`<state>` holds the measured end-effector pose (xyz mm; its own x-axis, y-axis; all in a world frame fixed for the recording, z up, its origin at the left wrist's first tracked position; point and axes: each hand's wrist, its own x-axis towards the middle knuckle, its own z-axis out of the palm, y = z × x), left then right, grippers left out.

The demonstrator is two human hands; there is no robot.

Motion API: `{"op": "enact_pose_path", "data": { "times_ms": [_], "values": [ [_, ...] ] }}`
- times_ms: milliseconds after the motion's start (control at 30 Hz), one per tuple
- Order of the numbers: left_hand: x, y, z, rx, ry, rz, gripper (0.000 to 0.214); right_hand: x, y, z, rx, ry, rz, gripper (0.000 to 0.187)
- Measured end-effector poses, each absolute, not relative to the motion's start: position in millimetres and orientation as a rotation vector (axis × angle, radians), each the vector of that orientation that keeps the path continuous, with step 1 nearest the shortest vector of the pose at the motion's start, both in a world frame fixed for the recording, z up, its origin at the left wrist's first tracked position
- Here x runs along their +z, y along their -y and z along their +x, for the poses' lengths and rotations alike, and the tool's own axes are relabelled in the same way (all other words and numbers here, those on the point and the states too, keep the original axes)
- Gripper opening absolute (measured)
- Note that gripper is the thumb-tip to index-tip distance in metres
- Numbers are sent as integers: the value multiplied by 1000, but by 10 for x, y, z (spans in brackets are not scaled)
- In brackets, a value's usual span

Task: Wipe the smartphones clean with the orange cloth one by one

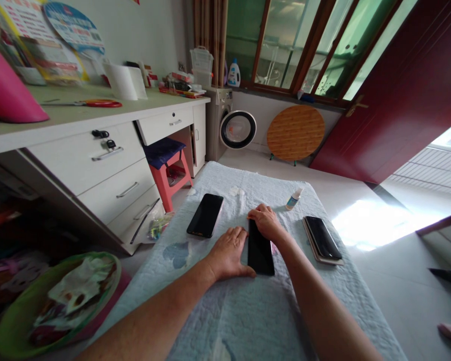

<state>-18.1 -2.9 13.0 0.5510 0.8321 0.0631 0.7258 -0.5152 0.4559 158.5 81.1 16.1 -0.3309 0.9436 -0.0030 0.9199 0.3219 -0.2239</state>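
A black smartphone (pixel 260 255) lies screen up on the quilted cloth, between my two hands. My left hand (pixel 229 253) holds its left side, with the fingers against the long edge and the thumb at the lower corner. Over the far end bends my right hand (pixel 265 220), its fingers closed on the upper edge and hiding that part. To the left lies a second black phone (pixel 206 215). On the right, a third phone (pixel 323 238) rests on a pale flat case or box. A small spray bottle (pixel 293 199) stands beyond my right hand.
The light blue quilted cloth (pixel 225 311) covers the surface before me. A white desk (pixel 97 150) runs along the left, with a red stool (pixel 169 175) beside it. A green basket (pixel 22 321) of cloths sits lower left. Behind are a washing machine (pixel 215 120) and round wooden tabletop (pixel 296 133).
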Motion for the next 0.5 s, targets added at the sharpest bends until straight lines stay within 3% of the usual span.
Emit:
{"op": "enact_pose_path", "data": {
  "times_ms": [267, 500],
  "values": [
    [77, 14, -176, 405, -1289, 2380, 89, 215, -770, 1520, 249, 2487, -1546, 26],
    [141, 35, -164, 474, -1318, 2310, 102, 258, -675, 1493, 235, 2556, -1485, 21]
  ]
}}
